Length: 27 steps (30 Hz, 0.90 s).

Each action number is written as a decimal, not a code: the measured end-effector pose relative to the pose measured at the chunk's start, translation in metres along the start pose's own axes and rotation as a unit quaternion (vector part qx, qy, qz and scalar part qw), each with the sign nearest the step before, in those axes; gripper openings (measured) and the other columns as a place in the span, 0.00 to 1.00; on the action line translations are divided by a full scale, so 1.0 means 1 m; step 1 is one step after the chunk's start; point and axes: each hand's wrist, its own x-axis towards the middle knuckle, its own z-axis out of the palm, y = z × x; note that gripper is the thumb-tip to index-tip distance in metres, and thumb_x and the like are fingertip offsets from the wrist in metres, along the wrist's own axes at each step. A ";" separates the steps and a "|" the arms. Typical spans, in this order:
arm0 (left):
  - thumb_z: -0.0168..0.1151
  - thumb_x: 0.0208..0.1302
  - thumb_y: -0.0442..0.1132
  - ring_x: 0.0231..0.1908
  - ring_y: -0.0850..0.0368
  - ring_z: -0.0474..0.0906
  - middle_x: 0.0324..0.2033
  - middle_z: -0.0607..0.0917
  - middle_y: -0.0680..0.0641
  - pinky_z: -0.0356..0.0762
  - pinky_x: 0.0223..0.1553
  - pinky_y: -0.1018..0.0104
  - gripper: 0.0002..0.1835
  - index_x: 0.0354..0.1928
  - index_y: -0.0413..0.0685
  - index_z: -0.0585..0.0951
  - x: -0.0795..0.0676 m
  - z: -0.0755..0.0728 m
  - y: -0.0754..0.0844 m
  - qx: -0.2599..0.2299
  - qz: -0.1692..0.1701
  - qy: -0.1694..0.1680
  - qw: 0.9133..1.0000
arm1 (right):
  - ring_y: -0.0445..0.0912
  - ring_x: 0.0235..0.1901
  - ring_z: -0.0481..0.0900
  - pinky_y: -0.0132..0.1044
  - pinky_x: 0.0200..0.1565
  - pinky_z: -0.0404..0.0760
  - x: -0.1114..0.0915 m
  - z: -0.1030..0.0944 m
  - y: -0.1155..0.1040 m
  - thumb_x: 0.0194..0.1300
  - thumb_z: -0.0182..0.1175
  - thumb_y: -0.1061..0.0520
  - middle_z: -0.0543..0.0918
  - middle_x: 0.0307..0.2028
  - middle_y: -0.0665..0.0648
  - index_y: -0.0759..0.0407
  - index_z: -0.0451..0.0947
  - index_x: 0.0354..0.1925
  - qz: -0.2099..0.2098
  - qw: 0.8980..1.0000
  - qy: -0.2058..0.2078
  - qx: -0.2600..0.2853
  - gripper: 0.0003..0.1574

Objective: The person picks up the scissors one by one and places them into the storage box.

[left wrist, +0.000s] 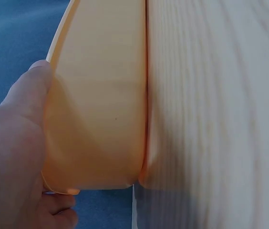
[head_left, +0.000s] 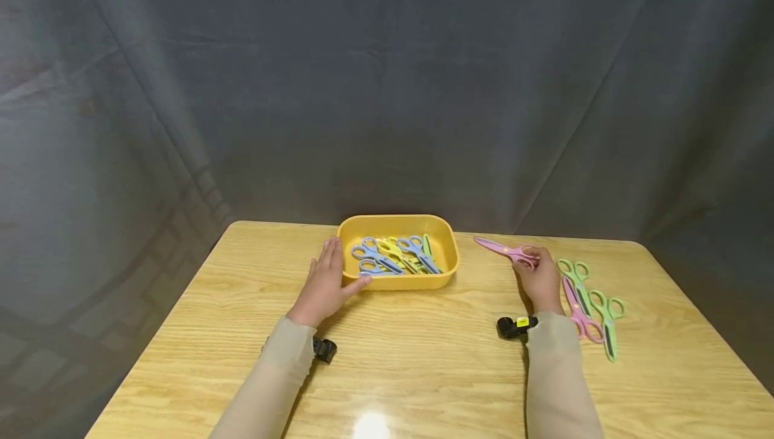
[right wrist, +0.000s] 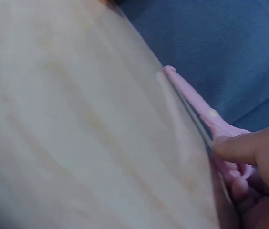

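My left hand (head_left: pixel 323 288) lies against the left end of a yellow plastic bin (head_left: pixel 399 282), fingers straight along its side and thumb at the front rim. In the left wrist view the thumb (left wrist: pixel 39 76) touches the rim of the bin (left wrist: pixel 96 119). Inside lie several scissors, among them blue scissors (head_left: pixel 416 251) and yellow scissors (head_left: pixel 393 249). Over at the right, my right hand (head_left: pixel 540 281) pinches pink scissors (head_left: pixel 498 247) by the handles, blades pointing left. The right wrist view shows thumb and fingertips at the handle loops of these pink scissors (right wrist: pixel 199 102).
Beside the right forearm lie green scissors (head_left: pixel 580 281), a second pink pair (head_left: pixel 583 321) and another green pair (head_left: pixel 611 325), partly overlapping. All stand on a wooden table (head_left: pixel 423 358); a dark grey cloth (head_left: pixel 387 89) hangs behind its far edge.
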 end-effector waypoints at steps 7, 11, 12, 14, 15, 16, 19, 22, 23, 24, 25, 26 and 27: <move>0.59 0.69 0.65 0.79 0.39 0.36 0.79 0.44 0.32 0.41 0.73 0.34 0.59 0.79 0.31 0.41 0.001 0.001 -0.002 0.001 -0.003 0.001 1.000 | 0.41 0.32 0.71 0.24 0.30 0.68 0.004 -0.009 -0.005 0.68 0.62 0.69 0.78 0.34 0.61 0.73 0.77 0.52 0.024 0.999 -0.028 0.024 0.16; 0.59 0.68 0.66 0.79 0.40 0.36 0.79 0.44 0.32 0.41 0.74 0.35 0.59 0.79 0.31 0.41 0.002 0.001 -0.001 0.002 -0.007 -0.001 1.000 | 0.36 0.27 0.74 0.23 0.27 0.76 0.004 -0.011 -0.009 0.68 0.59 0.72 0.77 0.31 0.58 0.76 0.76 0.54 0.046 0.995 -0.053 0.069 0.17; 0.59 0.68 0.66 0.79 0.40 0.36 0.79 0.45 0.32 0.42 0.74 0.36 0.59 0.79 0.31 0.41 0.002 0.001 0.000 0.003 -0.008 -0.002 1.000 | 0.35 0.26 0.75 0.24 0.27 0.79 0.003 -0.011 -0.010 0.68 0.58 0.72 0.78 0.31 0.58 0.77 0.75 0.55 0.051 0.993 -0.060 0.083 0.18; 0.59 0.68 0.66 0.79 0.39 0.37 0.79 0.45 0.32 0.42 0.73 0.35 0.59 0.79 0.31 0.42 0.002 0.002 0.000 0.003 -0.006 0.001 1.000 | 0.34 0.23 0.78 0.27 0.26 0.82 0.003 -0.012 -0.012 0.67 0.57 0.74 0.79 0.31 0.60 0.79 0.74 0.56 0.055 0.991 -0.069 0.102 0.19; 0.59 0.68 0.66 0.79 0.38 0.38 0.79 0.45 0.32 0.43 0.73 0.35 0.59 0.79 0.31 0.42 0.002 0.002 0.000 0.003 -0.006 0.002 1.000 | 0.34 0.23 0.78 0.27 0.26 0.82 0.003 -0.012 -0.013 0.68 0.57 0.74 0.79 0.31 0.60 0.79 0.74 0.56 0.055 0.991 -0.070 0.100 0.19; 0.59 0.68 0.66 0.78 0.38 0.38 0.78 0.45 0.31 0.43 0.73 0.35 0.59 0.79 0.30 0.42 0.002 0.002 0.000 0.003 -0.005 0.003 1.000 | 0.34 0.23 0.78 0.27 0.26 0.82 0.002 -0.013 -0.015 0.68 0.58 0.73 0.79 0.32 0.61 0.79 0.75 0.56 0.056 0.991 -0.070 0.100 0.18; 0.60 0.68 0.66 0.78 0.37 0.39 0.78 0.46 0.31 0.43 0.73 0.35 0.59 0.78 0.30 0.43 0.002 0.002 0.000 0.002 -0.002 0.005 1.000 | 0.33 0.24 0.76 0.26 0.27 0.81 0.002 -0.016 -0.022 0.67 0.59 0.73 0.81 0.33 0.62 0.78 0.77 0.55 0.049 0.993 -0.062 0.089 0.18; 0.60 0.68 0.66 0.78 0.38 0.38 0.79 0.45 0.32 0.42 0.73 0.35 0.59 0.78 0.30 0.42 0.002 0.002 0.000 0.001 -0.003 0.003 1.000 | 0.33 0.25 0.78 0.26 0.30 0.82 0.002 -0.021 -0.031 0.67 0.61 0.73 0.82 0.37 0.64 0.77 0.77 0.55 0.043 0.992 -0.065 0.100 0.18; 0.59 0.68 0.66 0.79 0.38 0.38 0.79 0.45 0.32 0.42 0.74 0.35 0.59 0.78 0.30 0.42 0.001 0.001 0.001 0.001 -0.003 0.002 1.000 | 0.33 0.25 0.79 0.26 0.31 0.83 0.002 -0.022 -0.034 0.67 0.61 0.73 0.82 0.37 0.65 0.78 0.77 0.55 0.040 0.992 -0.065 0.103 0.18; 0.59 0.68 0.66 0.79 0.38 0.38 0.79 0.45 0.32 0.42 0.74 0.35 0.59 0.78 0.30 0.42 0.002 0.001 0.000 0.001 -0.003 0.002 1.000 | 0.32 0.25 0.79 0.27 0.32 0.84 0.001 -0.023 -0.036 0.67 0.61 0.73 0.83 0.39 0.67 0.78 0.77 0.56 0.038 0.991 -0.067 0.111 0.19; 0.59 0.68 0.66 0.79 0.38 0.37 0.79 0.44 0.32 0.42 0.74 0.36 0.59 0.78 0.30 0.42 0.001 0.001 0.000 0.000 -0.003 0.001 1.000 | 0.32 0.25 0.79 0.27 0.32 0.84 0.001 -0.024 -0.039 0.67 0.61 0.73 0.83 0.39 0.67 0.78 0.77 0.56 0.035 0.991 -0.067 0.112 0.19; 0.59 0.68 0.66 0.79 0.38 0.37 0.79 0.44 0.32 0.42 0.74 0.36 0.59 0.79 0.31 0.42 0.001 0.001 0.000 0.000 -0.003 0.001 1.000 | 0.33 0.25 0.80 0.28 0.32 0.84 0.001 -0.025 -0.042 0.67 0.61 0.73 0.82 0.39 0.67 0.78 0.77 0.56 0.033 0.991 -0.067 0.111 0.19; 0.59 0.68 0.66 0.79 0.38 0.38 0.79 0.45 0.32 0.42 0.73 0.35 0.59 0.78 0.30 0.42 0.001 0.001 0.000 0.000 -0.002 0.002 1.000 | 0.33 0.25 0.80 0.28 0.33 0.84 0.001 -0.026 -0.044 0.67 0.60 0.73 0.82 0.39 0.67 0.77 0.77 0.56 0.029 0.991 -0.067 0.110 0.19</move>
